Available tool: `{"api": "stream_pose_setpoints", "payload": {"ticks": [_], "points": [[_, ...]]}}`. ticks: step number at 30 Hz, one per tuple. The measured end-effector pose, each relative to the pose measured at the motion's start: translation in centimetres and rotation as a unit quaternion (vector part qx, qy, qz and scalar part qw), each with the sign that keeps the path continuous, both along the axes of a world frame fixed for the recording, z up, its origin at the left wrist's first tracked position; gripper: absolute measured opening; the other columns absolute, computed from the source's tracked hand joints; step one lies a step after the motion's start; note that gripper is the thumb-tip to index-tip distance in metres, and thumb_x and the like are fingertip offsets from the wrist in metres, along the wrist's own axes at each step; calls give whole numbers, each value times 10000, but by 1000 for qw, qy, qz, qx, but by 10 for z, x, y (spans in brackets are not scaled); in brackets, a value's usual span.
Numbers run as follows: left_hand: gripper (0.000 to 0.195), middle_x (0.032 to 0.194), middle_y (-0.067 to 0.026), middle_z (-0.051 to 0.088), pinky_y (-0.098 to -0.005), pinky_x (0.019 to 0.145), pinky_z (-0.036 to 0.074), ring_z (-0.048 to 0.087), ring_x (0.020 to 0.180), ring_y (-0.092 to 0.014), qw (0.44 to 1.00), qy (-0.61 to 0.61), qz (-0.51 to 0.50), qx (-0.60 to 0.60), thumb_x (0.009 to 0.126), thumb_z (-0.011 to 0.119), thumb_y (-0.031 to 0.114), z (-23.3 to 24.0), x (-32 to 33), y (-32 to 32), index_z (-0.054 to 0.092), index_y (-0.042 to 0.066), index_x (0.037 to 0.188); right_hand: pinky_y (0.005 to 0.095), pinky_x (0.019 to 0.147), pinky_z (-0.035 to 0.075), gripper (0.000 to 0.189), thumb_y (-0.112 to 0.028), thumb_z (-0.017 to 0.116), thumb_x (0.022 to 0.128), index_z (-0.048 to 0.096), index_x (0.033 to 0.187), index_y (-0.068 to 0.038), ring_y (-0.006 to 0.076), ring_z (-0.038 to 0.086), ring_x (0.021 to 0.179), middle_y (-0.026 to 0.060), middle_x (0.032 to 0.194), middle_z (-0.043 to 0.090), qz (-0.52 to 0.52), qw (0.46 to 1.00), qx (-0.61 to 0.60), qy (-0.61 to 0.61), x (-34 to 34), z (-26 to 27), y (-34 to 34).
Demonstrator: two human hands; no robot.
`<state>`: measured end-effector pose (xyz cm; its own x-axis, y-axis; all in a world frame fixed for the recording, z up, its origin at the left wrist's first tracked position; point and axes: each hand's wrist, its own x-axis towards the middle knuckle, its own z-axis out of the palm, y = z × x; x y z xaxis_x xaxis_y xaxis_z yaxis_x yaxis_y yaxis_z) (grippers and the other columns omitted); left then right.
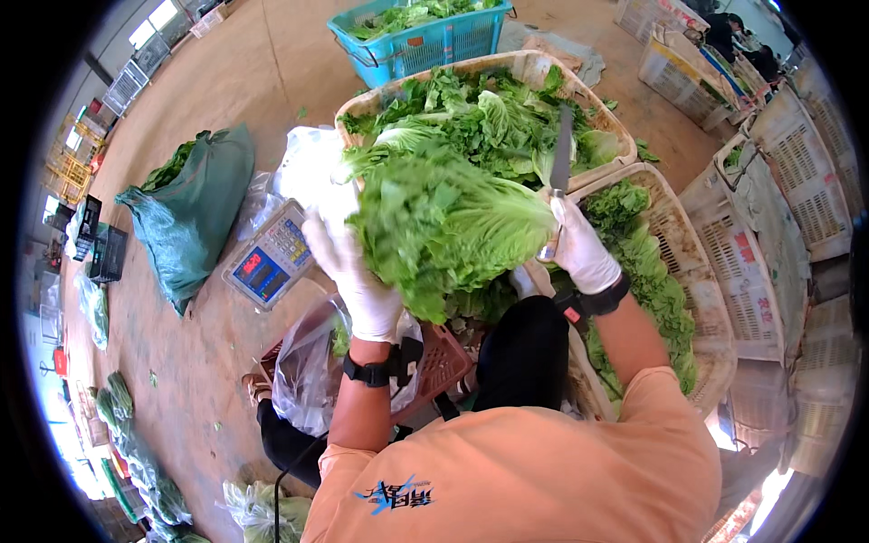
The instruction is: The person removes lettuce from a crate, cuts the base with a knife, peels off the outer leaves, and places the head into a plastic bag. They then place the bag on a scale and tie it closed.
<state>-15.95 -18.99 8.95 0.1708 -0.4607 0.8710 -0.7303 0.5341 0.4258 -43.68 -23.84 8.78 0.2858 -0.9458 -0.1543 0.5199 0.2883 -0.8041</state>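
Observation:
My right hand [585,250], in a white glove, grips a knife [562,153] with its blade pointing up and away from me. The stem end of a leafy green lettuce head [461,224] meets that same hand; whether the fingers also clasp the stem is hard to see. The leaves are slightly blurred. My gloved left hand [366,292] is against the leafy end, its fingers stretched out and its thumb hidden. Behind the lettuce stands a dirty white crate [529,61] of loose leaves. A second crate [713,339] at my right contains lettuce heads [655,298].
Beside my left hand is a digital scale [268,258] with a lit display. Below lies a brown crate [441,370] lined with clear plastic [305,380]. A green sack [193,210] stands leftward, a turquoise crate [421,51] beyond. Stacked crates [740,265] line the right.

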Motion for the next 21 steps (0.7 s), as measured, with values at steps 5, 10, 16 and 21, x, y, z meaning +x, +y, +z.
{"api": "stream_pose_setpoints", "payload": {"ticks": [5, 10, 16, 21], "points": [[666, 1346, -119, 448, -487, 1003, 362, 409, 1226, -311, 495, 711, -445, 227, 808, 598, 480, -45, 3, 4, 418, 132, 1346, 210, 521, 421, 429, -293, 751, 775, 417, 983, -123, 48, 480, 613, -54, 771, 449, -25, 993, -119, -5, 28, 9, 17], [615, 1322, -89, 483, -477, 1010, 359, 464, 1182, -292, 474, 741, -418, 226, 890, 462, 534, -39, -15, -4, 416, 138, 1357, 218, 686, 468, 382, -91, 711, 808, 488, 1114, -36, 93, 552, 772, 8, 886, 563, -76, 958, -247, 122, 47, 11, 16], [564, 1310, -104, 495, -472, 1031, 342, 469, 1175, -304, 428, 762, -447, 189, 917, 429, 490, -43, -17, -3, 434, 114, 1337, 303, 611, 448, 310, -162, 783, 702, 592, 920, -56, 203, 538, 662, 43, 753, 536, -111, 767, -424, 468, 50, 11, 6], [514, 1240, -101, 549, -462, 976, 400, 529, 1105, -296, 403, 785, -418, 213, 903, 475, 461, -50, -18, 0, 496, 107, 1275, 318, 525, 428, 246, -127, 772, 708, 554, 788, -46, 212, 544, 591, 66, 694, 555, -169, 704, -499, 475, 50, 1, -1]]}}
